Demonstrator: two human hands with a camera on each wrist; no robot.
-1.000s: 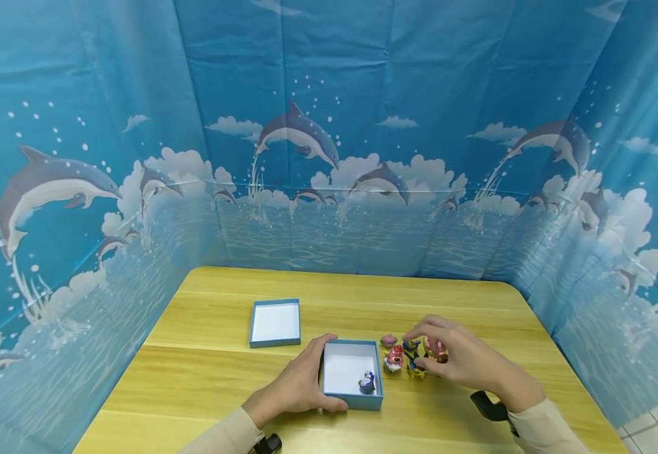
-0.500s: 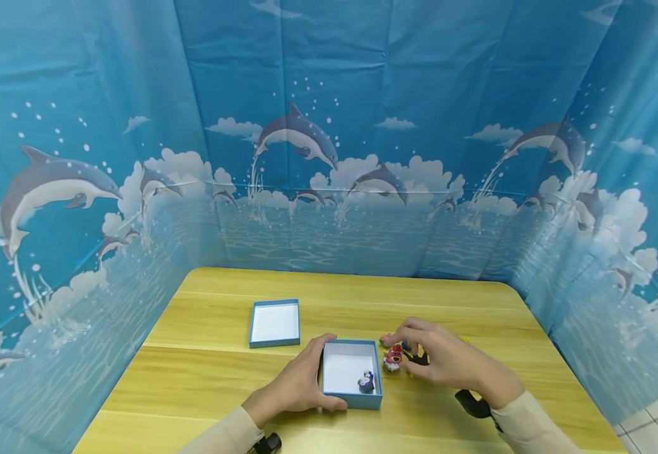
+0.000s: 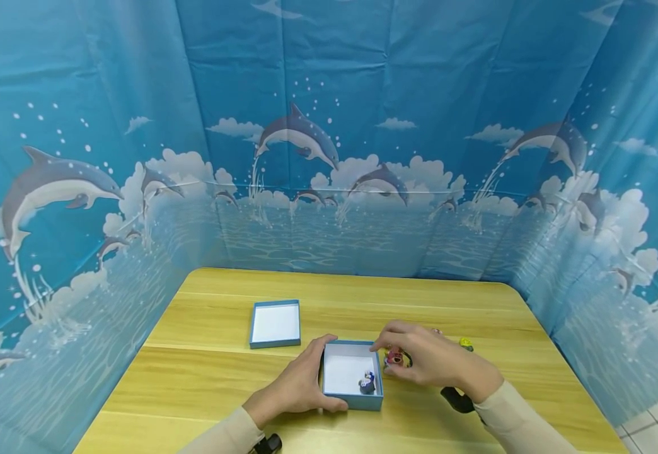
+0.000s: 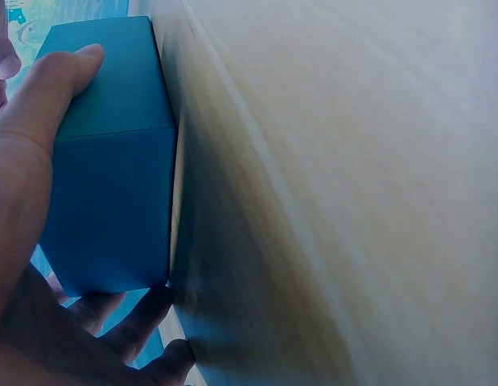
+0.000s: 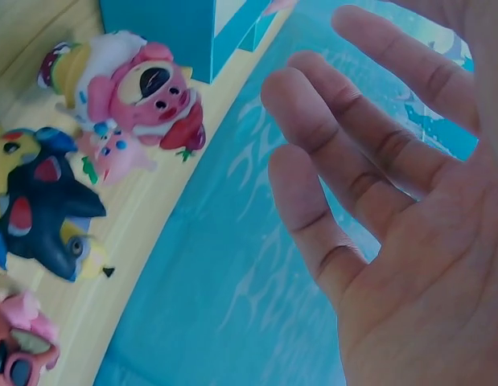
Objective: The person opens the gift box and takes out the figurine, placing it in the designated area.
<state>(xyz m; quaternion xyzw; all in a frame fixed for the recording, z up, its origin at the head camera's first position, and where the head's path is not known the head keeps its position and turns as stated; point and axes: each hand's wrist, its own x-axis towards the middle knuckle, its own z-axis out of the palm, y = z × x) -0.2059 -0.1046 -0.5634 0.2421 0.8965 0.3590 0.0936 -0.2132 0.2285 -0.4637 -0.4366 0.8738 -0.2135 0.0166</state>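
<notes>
My left hand point(image 3: 297, 381) grips the left side of an open blue box point(image 3: 354, 401), thumb on the front wall and fingers at the back. In the left wrist view the thumb lies on the blue wall. Inside the box, at its right front corner, sits a small penguin figurine point(image 3: 366, 383). Over the figurines right of the box hovers my right hand point(image 3: 437, 360), fingers loosely bent and apart. A pink bear figurine point(image 3: 395, 357) shows between its thumb and fingertips. The right wrist view shows no figurine held, with the bear figurine point(image 5: 156, 92) lying beside the fingers.
A blue-rimmed lid point(image 3: 275, 323) lies white side up at the back left of the wooden table point(image 3: 193, 378). In the right wrist view lie a dark figurine point(image 5: 47, 205), a small pink figurine point(image 5: 116, 153) and a pink figurine with dark glasses point(image 5: 19, 346). A dolphin-print curtain point(image 3: 306, 239) surrounds the table.
My right hand has moved left across the figurines towards the box, uncovering a yellow figurine behind it and covering others. The left hand and the box have stayed put.
</notes>
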